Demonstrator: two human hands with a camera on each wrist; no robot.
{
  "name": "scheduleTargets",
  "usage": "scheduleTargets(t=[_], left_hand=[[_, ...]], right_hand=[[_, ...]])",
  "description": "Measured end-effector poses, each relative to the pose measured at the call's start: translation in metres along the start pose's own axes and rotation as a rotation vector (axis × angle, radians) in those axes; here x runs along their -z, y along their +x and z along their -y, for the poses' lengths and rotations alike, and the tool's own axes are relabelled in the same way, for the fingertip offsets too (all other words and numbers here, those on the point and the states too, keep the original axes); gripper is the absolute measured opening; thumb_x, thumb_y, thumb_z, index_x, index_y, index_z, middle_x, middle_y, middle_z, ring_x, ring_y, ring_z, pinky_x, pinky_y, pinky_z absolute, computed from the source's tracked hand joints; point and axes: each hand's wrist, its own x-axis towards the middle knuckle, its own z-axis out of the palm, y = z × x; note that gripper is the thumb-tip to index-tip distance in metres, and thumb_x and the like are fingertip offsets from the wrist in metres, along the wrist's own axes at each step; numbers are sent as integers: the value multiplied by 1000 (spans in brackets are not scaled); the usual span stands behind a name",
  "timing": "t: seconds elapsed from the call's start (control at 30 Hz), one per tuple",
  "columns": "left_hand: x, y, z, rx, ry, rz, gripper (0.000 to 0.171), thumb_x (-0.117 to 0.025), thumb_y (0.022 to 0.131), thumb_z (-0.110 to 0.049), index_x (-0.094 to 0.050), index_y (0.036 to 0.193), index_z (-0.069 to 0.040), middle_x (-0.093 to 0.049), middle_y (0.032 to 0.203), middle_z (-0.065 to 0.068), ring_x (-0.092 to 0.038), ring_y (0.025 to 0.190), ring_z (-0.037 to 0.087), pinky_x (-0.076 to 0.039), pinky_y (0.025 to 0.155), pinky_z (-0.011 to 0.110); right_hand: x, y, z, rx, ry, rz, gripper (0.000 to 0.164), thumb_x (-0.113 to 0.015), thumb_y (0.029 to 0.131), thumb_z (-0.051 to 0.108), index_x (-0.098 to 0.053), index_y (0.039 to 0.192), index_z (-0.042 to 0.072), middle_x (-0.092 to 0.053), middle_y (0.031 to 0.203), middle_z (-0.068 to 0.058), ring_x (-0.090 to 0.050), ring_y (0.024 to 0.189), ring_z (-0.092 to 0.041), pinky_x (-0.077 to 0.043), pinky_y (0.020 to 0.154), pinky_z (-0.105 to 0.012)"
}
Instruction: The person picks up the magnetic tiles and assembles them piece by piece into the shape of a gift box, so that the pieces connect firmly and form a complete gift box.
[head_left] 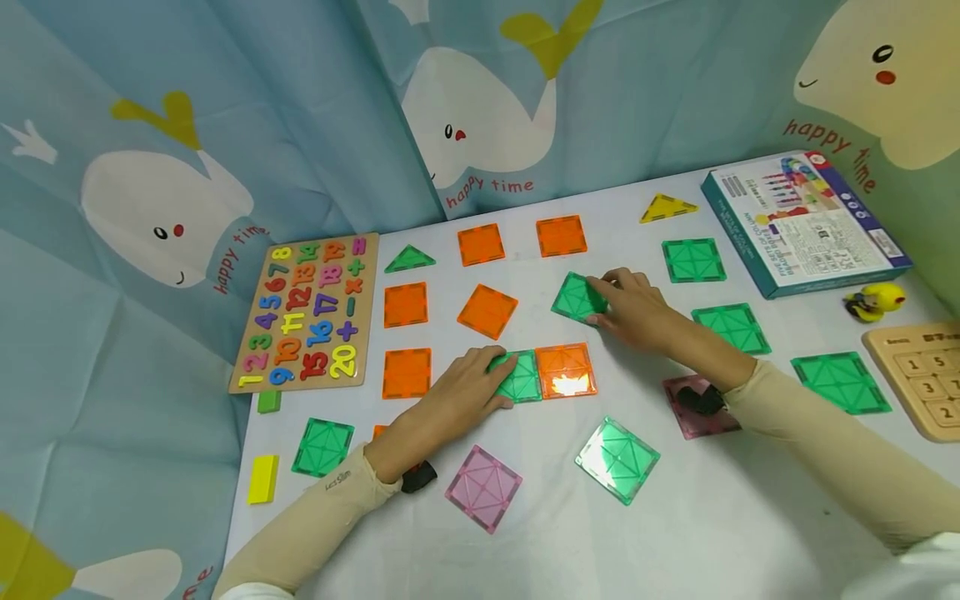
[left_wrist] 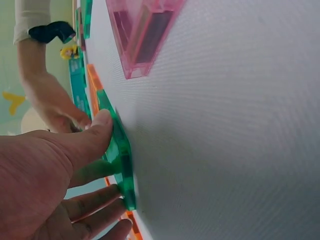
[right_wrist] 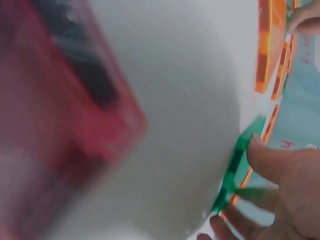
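Observation:
My left hand (head_left: 462, 390) holds a green square magnetic tile (head_left: 526, 379) by its left part, thumb (left_wrist: 102, 125) at its near edge and a finger showing through the translucent plastic. That tile lies edge to edge with an orange square magnetic tile (head_left: 566, 371) on its right. Farther back and to the right, my right hand (head_left: 636, 310) pinches another green square magnetic tile (head_left: 576, 297) at its right side, between thumb and fingers. In the right wrist view this second tile (right_wrist: 234, 167) appears tilted, close over the white tabletop.
Loose orange tiles (head_left: 480, 244), green tiles (head_left: 618, 460) and pink tiles (head_left: 484, 489) lie around both hands. A wooden number board (head_left: 300, 317) stands at the left. At the right are a boxed set (head_left: 810, 221), a small yellow figure (head_left: 876, 301) and a wooden number tray (head_left: 918, 375).

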Motion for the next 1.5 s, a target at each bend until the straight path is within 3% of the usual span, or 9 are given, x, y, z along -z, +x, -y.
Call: scheduleTargets(t=[0.33,0.57,0.67,0.87,1.07,1.2,1.5], left_hand=[[0,2,0,-2,25,7,68,-62,104,-43,-46,160,-7,-46,157,17,-49,138,31,-45,115,45],[2,2,2,1,11,13,69,-64,104,-43,-46,160,-7,-45,157,17,-48,139,32,-44,116,45],[4,4,6,26,-36,30,73,-66,102,-45,-44,161,-8,-39,162,18,-42,146,33,-39,122,47],[13,13,23,105,-91,48,97,-71,96,-56,-28,166,-5,-22,172,19,-28,158,35,-26,130,49],[17,23,35,175,-141,136,101,-64,100,-60,-16,169,-5,-4,178,13,-9,164,30,-16,132,47],[14,27,25,192,-89,137,96,-62,102,-58,-20,168,-4,-9,177,16,-14,163,32,-18,132,49],[1,35,-12,165,-4,59,78,-55,108,-49,-31,165,-1,-27,168,22,-32,150,37,-33,124,50]], right_hand=[[-11,2,22,208,-118,55,58,-69,104,18,-49,157,6,-44,159,-24,-39,144,-51,-41,107,-72],[-19,-13,36,280,-150,58,57,-68,104,16,-49,156,2,-42,164,-23,-37,153,-44,-35,118,-69],[-20,-19,39,292,-164,95,61,-68,104,17,-45,158,0,-37,167,-23,-34,155,-43,-30,121,-68],[-19,-23,39,295,-139,127,64,-67,105,16,-41,160,-2,-31,170,-24,-30,156,-45,-25,122,-70],[-20,-21,40,308,-135,144,63,-65,106,17,-40,160,-3,-30,169,-25,-30,155,-47,-27,121,-71],[-20,-21,39,301,-139,152,63,-64,106,18,-39,160,-3,-29,170,-25,-28,156,-48,-27,121,-70],[-18,-25,40,294,-100,156,61,-61,108,16,-38,161,-2,-27,171,-25,-26,156,-49,-27,120,-72]])
